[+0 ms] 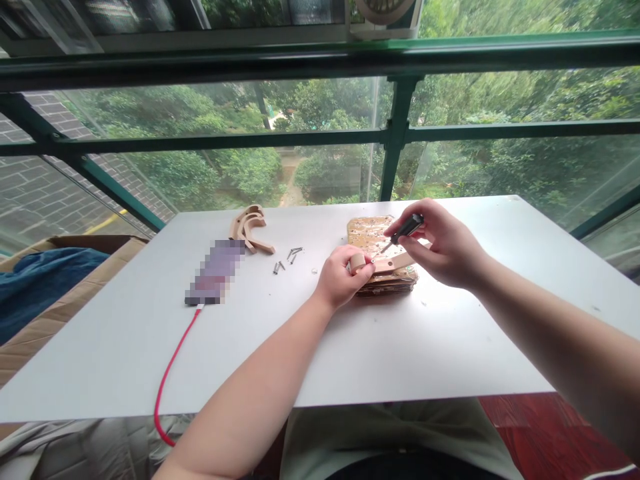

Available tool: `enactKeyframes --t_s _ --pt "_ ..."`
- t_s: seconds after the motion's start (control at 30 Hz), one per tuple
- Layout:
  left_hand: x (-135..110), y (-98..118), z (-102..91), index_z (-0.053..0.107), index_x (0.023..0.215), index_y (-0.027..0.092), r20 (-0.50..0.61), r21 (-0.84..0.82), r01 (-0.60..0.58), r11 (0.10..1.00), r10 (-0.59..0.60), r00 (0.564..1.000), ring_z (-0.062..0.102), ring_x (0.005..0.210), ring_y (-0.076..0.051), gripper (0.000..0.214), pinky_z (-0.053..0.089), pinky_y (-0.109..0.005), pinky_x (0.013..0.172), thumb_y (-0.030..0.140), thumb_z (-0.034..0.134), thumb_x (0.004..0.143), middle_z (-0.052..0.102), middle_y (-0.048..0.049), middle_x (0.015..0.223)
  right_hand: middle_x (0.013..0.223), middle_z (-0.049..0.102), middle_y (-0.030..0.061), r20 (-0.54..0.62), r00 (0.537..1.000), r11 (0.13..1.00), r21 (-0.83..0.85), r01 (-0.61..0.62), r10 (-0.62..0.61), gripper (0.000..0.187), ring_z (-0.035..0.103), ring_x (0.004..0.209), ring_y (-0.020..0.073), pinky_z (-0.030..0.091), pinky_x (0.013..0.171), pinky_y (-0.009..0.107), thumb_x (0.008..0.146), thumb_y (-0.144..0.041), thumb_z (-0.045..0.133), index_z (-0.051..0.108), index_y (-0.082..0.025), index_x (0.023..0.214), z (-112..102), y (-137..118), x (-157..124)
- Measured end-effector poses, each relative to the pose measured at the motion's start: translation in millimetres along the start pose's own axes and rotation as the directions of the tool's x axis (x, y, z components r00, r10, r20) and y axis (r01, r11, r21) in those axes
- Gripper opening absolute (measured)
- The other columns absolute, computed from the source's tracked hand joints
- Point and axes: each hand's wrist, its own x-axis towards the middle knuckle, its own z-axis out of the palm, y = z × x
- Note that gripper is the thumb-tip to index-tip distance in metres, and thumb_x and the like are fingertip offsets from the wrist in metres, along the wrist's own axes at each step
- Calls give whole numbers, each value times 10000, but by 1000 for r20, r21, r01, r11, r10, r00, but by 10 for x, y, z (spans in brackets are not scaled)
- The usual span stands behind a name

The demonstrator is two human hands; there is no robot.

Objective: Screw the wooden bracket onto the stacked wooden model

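My right hand [440, 243] is closed around the black handle of a screwdriver [407, 228]. Its thin metal shaft slants down and left toward a small screw [373, 260] by my left fingertips; whether the tip touches it I cannot tell. With my left hand [343, 277] I grip a pale wooden piece [384, 265] that has a dark hole and a rounded end. This piece lies over a worn stack of cardboard [367, 230] with a pitted, shiny top. My fingers hide part of the wood.
Curved wooden pieces [250, 227] lie at the back left of the white table [250, 340]. Several loose screws [293, 254] are scattered near them. A blurred phone [216, 270] trails a red cable [167, 360] over the front edge. A cardboard box [45, 307] stands at the left.
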Motion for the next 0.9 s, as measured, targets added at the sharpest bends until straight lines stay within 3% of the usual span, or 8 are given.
enactKeyframes --t_s 0.2,0.43,0.57,0.9 --pt "3 6 -3 708 869 235 -4 0 -9 1000 9 1000 677 983 -223 83 540 -392 952 305 726 828 729 -40 950 1075 718 41 71 997 987 -159 31 -20 206 696 914 204 573 840 358 875 -201 626 597 -249 1073 -16 41 -58" --pt "8 10 -3 705 867 233 4 6 -7 1000 7 1000 683 975 -221 87 547 -390 947 312 718 834 729 -43 945 1081 715 48 -30 1000 999 -39 8 -9 207 693 962 212 582 830 357 890 -246 634 559 -256 1082 8 6 -69" --pt "7 8 -1 697 853 238 -6 16 -12 1000 12 1000 683 959 -218 79 551 -385 935 308 724 828 721 -35 928 1053 721 48 13 1000 1000 27 7 -7 186 696 955 212 578 863 372 890 -261 647 557 -250 1052 38 -26 -20" --pt "7 8 -7 697 865 239 3 10 -30 1000 30 1000 677 973 -214 70 545 -379 941 292 721 827 724 -33 941 1059 733 46 86 996 999 10 -39 38 251 714 970 234 581 826 367 883 -249 643 501 -272 1088 49 -12 41"
